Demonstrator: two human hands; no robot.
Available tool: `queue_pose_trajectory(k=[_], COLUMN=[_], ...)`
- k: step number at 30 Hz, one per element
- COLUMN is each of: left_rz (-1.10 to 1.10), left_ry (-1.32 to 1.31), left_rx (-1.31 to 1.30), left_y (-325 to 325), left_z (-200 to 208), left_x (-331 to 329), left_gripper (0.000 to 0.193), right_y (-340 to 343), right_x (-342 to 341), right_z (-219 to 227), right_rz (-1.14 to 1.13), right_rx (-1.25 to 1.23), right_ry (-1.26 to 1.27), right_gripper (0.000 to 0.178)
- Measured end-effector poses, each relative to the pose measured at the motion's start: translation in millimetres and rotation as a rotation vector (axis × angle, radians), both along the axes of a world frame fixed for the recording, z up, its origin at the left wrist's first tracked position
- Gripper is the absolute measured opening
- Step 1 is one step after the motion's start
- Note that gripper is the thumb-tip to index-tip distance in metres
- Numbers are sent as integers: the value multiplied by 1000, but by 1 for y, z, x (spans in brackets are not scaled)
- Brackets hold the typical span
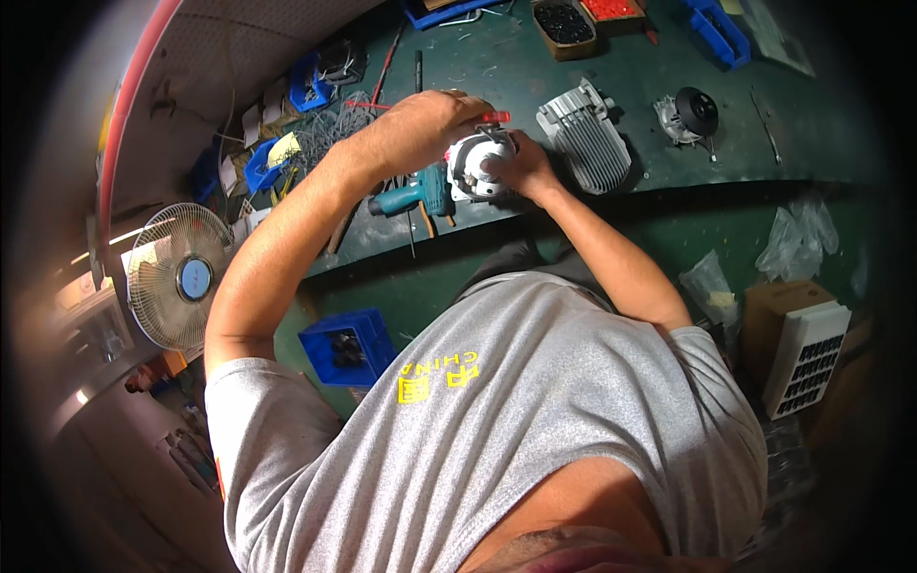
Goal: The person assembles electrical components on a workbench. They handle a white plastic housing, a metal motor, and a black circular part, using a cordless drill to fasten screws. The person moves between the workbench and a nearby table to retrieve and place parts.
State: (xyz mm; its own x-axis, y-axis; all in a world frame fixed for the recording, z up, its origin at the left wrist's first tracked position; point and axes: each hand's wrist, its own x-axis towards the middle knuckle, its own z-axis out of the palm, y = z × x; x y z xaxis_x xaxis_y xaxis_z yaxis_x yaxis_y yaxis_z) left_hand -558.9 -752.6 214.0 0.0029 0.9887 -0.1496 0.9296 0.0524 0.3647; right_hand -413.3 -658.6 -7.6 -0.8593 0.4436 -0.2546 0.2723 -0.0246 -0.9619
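Observation:
A round, silver-white metal motor unit [480,164] stands at the near edge of the green workbench. My right hand [528,170] grips its right side, the fingers partly hidden behind it. Above its far left side, my left hand [441,116] is closed, and a red translucent piece like a tool handle [495,116] shows at its fingertips. How those fingers wrap around it is mostly hidden. A teal power drill [409,198] lies just left of the unit. To the right lies a finned grey metal housing [587,138].
Further right on the workbench [650,57] sits a motor with a black fan wheel [695,112]. Boxes of black screws [565,21] and red parts [611,10] stand at the back. Grey wires [330,134] lie left. A standing fan [180,272] and blue bin [347,346] are nearby.

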Motion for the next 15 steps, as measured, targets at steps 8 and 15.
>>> queue_pose_trajectory(k=[8,15], left_rz=[0,555], left_ry=[486,76], left_rx=[86,273], left_y=[-7,-15], left_z=[6,-20], left_x=[9,55], left_gripper=[37,29], right_y=[3,2], right_x=[-2,-1], right_z=[10,20], right_rz=[14,4], right_rx=[15,49], right_ry=[-75,-34], right_gripper=[70,66])
